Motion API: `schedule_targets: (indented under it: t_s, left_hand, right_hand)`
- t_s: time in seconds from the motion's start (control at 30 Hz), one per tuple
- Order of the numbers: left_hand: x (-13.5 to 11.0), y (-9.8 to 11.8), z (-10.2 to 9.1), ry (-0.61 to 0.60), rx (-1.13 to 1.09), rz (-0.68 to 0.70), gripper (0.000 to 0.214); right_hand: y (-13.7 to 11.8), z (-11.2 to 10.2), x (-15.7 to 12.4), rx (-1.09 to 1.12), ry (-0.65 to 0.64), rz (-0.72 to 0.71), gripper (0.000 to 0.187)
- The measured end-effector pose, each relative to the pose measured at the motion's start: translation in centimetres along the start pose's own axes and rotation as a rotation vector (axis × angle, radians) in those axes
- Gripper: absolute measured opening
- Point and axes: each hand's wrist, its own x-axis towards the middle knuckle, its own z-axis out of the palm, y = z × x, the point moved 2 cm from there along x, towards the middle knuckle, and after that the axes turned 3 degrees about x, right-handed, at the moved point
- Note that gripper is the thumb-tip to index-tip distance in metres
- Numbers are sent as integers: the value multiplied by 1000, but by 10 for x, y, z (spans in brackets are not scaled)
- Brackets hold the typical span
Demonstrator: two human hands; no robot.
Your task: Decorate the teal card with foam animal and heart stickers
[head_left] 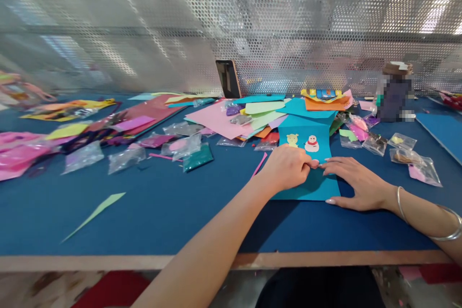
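Note:
A teal folded paper card (308, 154) lies on the blue table (173, 202), with a yellow bear sticker (292, 140) and a snowman sticker (312, 144) on its upper panel. My left hand (287, 168) rests on the card's left part, fingers curled and pinched toward the middle. What its fingertips pinch is too small to make out. My right hand (355, 183) lies flat on the card's right edge, fingers stretched out and pressing the paper down. The two hands almost touch at their fingertips.
Coloured paper sheets (231, 118) and several small plastic bags (126, 156) lie across the table's far half. A phone (228, 79) leans on the perforated metal screen behind. A pale green paper sliver (96, 211) lies front left. The wooden table edge (108, 262) runs below.

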Motion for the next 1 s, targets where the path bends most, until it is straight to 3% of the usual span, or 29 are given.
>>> schedule_targets:
  t_s: [0.3, 0.7, 0.8, 0.9, 1.0]
  left_hand:
    - [2, -1, -1, 2, 12, -120, 20]
    - [5, 4, 10, -21, -9, -142, 25]
    - [6, 1, 10, -18, -8, -155, 24]
    - [6, -3, 10, -6, -7, -174, 23]
    - [6, -7, 9, 24, -13, -189, 22]
  right_hand:
    - [2, 1, -2, 11, 72, -44, 31]
    - [16, 1, -2, 36, 191, 17, 15]
    - [29, -3, -3, -20, 266, 63, 14]
    - [52, -9, -5, -222, 351, 140, 18]
    - [78, -14, -6, -347, 365, 179, 24]
